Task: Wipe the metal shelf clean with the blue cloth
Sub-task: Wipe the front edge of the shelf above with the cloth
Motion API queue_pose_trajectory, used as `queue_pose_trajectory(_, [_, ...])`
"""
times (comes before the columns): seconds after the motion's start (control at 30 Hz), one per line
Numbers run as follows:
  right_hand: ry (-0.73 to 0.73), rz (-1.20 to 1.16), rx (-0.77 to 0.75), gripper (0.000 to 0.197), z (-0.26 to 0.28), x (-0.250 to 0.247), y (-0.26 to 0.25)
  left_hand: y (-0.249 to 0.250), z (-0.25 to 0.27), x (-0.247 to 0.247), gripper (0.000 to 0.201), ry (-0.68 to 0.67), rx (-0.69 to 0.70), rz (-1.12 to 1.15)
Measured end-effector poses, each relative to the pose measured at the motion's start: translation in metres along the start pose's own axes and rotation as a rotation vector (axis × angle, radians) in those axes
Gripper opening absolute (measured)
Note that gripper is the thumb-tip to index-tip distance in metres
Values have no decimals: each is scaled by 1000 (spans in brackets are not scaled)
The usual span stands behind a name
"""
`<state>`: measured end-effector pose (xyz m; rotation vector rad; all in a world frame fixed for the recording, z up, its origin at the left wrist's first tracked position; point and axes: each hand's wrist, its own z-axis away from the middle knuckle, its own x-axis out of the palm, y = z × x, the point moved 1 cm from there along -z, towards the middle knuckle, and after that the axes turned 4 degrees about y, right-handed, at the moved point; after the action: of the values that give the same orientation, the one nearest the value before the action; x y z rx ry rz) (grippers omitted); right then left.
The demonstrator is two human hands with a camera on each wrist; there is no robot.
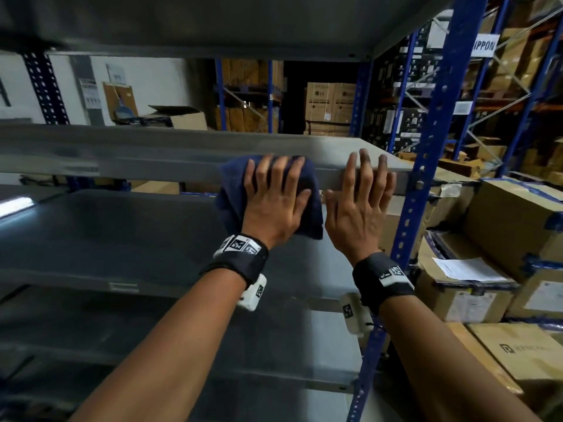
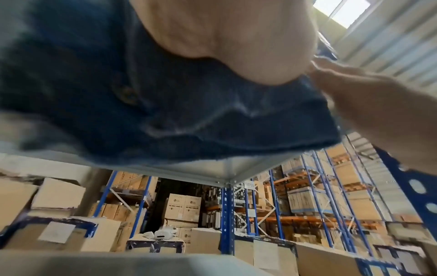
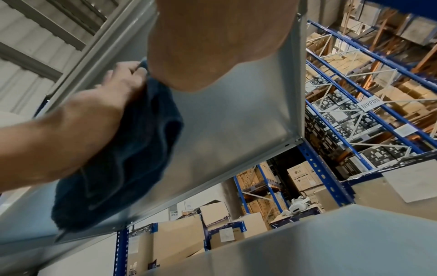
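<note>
While left hand (image 1: 275, 205) presses blue cloth (image 1: 231, 193), right hand (image 1: 359, 208) rests on shelf edge (image 1: 152, 169).

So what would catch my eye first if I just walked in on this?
Probably the two hands at the front edge of the grey metal shelf: the left hand presses a blue cloth flat over the lip, and the right hand rests bare beside it. To the right stands the rack's blue upright, with stacked cardboard boxes beyond it.
</note>
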<state>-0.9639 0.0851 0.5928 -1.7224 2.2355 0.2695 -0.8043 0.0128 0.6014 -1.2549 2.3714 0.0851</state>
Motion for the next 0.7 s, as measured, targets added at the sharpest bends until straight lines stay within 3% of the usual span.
queue_pose_trajectory(0.07, [-25,8,-28,72,0,0,-9,-23,2,-7,60,8,63,-14])
queue_pose_trajectory(0.2, [-57,43,-58,74,4,-2,-23,-121,24,-10,48,121,-254,-79])
queue_pose_trajectory(0.27, [-70,53,-60,78,5,-1,-37,-152,29,-14,47,129,-304,-95])
queue_pose_trajectory(0.33, [-75,42,-57,81,5,2,-62,-149,26,-17,45,146,-326,-90])
queue_pose_trajectory(0.4, [-76,21,-64,79,2,9,-96,-132,22,-21,43,170,-284,-34])
queue_pose_trajectory(0.5, [-42,-1,-26,72,-1,19,-142,-117,23,-22,49,76,-26,51])
queue_pose_trajectory(0.57, [0,-37,43,69,-1,24,-154,-138,26,-24,52,76,87,68])
queue_pose_trajectory(0.7, [53,-52,66,68,3,23,-158,-222,45,-24,45,134,-112,18])
